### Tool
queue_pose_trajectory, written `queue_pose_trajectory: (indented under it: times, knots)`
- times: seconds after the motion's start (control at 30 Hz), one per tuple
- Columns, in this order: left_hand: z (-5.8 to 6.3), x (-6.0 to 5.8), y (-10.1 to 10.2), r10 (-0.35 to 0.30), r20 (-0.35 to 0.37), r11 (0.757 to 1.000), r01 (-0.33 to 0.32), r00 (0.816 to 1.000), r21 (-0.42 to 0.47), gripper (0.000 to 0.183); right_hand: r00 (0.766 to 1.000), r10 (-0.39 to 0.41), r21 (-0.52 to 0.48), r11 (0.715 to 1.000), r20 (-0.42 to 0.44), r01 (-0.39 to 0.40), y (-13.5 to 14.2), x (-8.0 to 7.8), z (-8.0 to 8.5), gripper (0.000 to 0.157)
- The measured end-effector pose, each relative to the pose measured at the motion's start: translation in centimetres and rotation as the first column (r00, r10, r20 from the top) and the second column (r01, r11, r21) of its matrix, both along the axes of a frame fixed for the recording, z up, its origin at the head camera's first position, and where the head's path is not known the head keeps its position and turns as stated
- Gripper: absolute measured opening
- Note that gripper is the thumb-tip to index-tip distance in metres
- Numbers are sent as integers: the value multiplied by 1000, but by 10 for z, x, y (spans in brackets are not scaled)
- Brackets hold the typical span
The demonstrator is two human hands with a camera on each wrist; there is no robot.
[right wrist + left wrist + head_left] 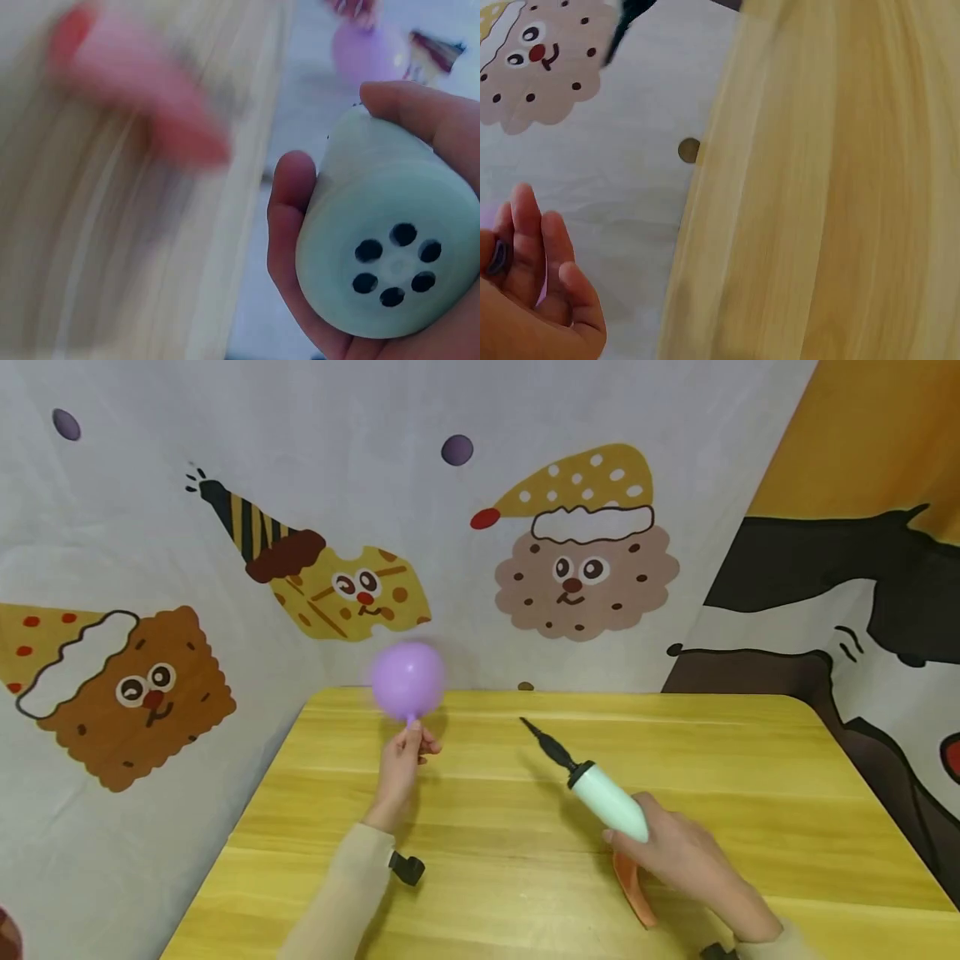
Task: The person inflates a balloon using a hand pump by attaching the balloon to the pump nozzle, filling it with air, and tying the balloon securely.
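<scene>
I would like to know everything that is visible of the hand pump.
The hand pump looks plastic: a pale mint-green cylinder with a black collar and tapering black nozzle. Six dark round holes ring its rear end. The right hand grips it above the table, free nozzle pointing forward and left.

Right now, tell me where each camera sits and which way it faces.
Head: on the head, facing forward and down at the table; left grip, right grip and sleeves show.
Left wrist: on that wrist, facing the table and printed cloth; left grip shows.
Right wrist: on that wrist, facing the pale green pump; right grip and some left grip show.
Shared: head and right wrist show the purple balloon and pump.
</scene>
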State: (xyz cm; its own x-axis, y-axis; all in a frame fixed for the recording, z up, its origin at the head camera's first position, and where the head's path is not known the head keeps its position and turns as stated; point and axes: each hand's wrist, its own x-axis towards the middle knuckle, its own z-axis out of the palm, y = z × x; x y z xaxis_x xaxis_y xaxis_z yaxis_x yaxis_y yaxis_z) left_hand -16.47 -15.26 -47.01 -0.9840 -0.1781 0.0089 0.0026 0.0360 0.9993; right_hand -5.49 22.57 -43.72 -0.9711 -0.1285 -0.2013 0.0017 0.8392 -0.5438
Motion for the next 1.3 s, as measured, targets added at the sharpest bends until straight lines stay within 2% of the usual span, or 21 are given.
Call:
queue_pose_trajectory:
  times: [0.07, 0.17, 0.3, 0.37, 0.53, 0.7, 0.77, 0.83, 0.93, 1.0, 1.07, 1.17, 1.23, 1.3]
  knots:
    - [2, 0, -3, -37, -32, 995, 34, 999, -97, 41, 999, -36, 55, 998, 1, 36, 23, -4, -4, 84]
    - [7, 1, -6, -90, -76, 971, 71, 993, -229, 41, 997, -77, 114, 990, -4, 77, 57, -9, -14, 89]
    - [11, 4, -5, -161, -110, 919, 108, 981, -378, 38, 993, -118, 185, 976, -14, 118, 98, -10, -27, 96]
    - [14, 6, -4, -201, -128, 881, 122, 971, -458, 36, 990, -140, 221, 965, -10, 139, 113, -9, -32, 101]
    - [20, 10, 0, -304, -169, 759, 131, 938, -638, 34, 981, -192, 263, 948, 29, 178, 138, -9, -42, 107]
    - [26, 13, 7, -373, -145, 647, 144, 917, -748, 32, 973, -222, 249, 947, 59, 201, 147, -9, -47, 108]
    - [28, 14, 9, -387, -130, 611, 148, 913, -777, 30, 973, -223, 251, 946, 54, 203, 148, -9, -48, 109]
    - [28, 15, 12, -400, -120, 577, 147, 909, -804, 29, 975, -220, 275, 938, 6, 210, 147, -6, -48, 109]
    - [29, 16, 16, -434, -120, 520, 139, 893, -843, 29, 967, -206, 319, 916, -148, 244, 137, -1, -42, 104]
    - [28, 17, 19, -465, -129, 486, 131, 876, -864, 29, 939, -169, 315, 911, -301, 265, 122, 4, -34, 92]
    - [27, 18, 21, -499, -134, 460, 131, 856, -878, 29, 882, -93, 271, 932, -463, 240, 100, 7, -25, 76]
    - [26, 20, 29, -539, -133, 428, 134, 832, -894, 29, 851, -6, 181, 976, -525, 119, 58, 10, -4, 46]
    - [25, 21, 36, -561, -134, 405, 130, 817, -905, 29, 869, 19, 82, 996, -494, 25, 31, 10, 7, 29]
    - [24, 21, 44, -575, -138, 386, 118, 806, -915, 30, 917, 15, -37, 999, -398, -32, 5, 8, 14, 20]
